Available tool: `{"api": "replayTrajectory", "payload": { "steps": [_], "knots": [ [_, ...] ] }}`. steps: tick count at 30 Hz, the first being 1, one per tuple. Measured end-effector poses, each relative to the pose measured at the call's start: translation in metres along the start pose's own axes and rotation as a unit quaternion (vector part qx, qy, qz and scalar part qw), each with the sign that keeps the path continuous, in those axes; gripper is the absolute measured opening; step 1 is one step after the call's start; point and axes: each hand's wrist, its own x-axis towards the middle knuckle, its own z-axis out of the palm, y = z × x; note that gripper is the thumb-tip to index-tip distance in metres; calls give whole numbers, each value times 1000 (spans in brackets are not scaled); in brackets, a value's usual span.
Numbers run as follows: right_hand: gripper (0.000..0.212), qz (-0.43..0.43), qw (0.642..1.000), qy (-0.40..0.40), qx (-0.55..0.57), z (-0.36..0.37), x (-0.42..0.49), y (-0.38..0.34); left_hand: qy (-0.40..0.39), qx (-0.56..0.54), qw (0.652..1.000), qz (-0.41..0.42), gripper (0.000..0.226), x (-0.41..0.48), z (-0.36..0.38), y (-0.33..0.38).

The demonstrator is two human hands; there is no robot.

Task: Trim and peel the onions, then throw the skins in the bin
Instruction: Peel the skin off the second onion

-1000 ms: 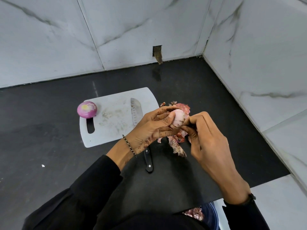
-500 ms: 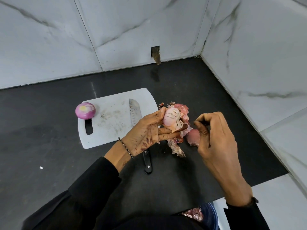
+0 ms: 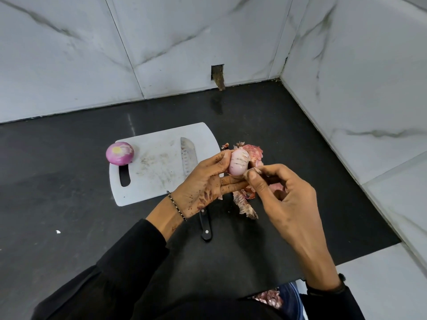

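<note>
The left hand point(image 3: 208, 182) grips a partly peeled onion point(image 3: 239, 163), thumb on its left side and fingers curled beneath it. The onion is held clear of the desk point(image 3: 69, 204), above the right edge of the cutting board point(image 3: 157, 181). Its exposed surface is pale pink with short dark streaks.

The right hand point(image 3: 285, 200) has its fingers curled. Its thumb and forefinger pinch a small flap of skin point(image 3: 257, 170) at the onion's lower right edge.

A pile of onion skins point(image 3: 248, 205) lies on the desk directly below and behind both hands, just beside the board.

A knife point(image 3: 188, 158) lies with its blade on the board and its black handle on the desk, the middle hidden by the left hand. A second, peeled onion point(image 3: 120, 153) rests at the board's far left corner, beside the handle slot.

A beaded bracelet point(image 3: 176, 205) circles the left wrist. A blue bin point(image 3: 295, 294) holding skins shows at the bottom edge, below the desk.
</note>
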Motion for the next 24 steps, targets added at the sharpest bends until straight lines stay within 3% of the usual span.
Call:
{"api": "replayTrajectory", "payload": {
  "steps": [7, 11, 15, 20, 24],
  "knots": [
    [13, 37, 995, 88, -32, -11, 0, 12, -23, -47, 998, -23, 55, -3, -6, 2],
    [16, 51, 990, 123, -46, -17, 1, 15, -30, -60, 997, -27, 44, -3, -3, 1],
    [10, 65, 990, 103, -77, -19, 1, 22, -26, -52, 998, -29, 44, -1, -3, 0],
    [25, 69, 988, 32, -131, -17, 3, 27, -11, -23, 1000, -12, 48, 2, -6, -4],
    [27, 52, 992, 42, -104, -1, 8, 9, 22, 32, 999, 28, 46, 3, 0, -10]
  ]
}}
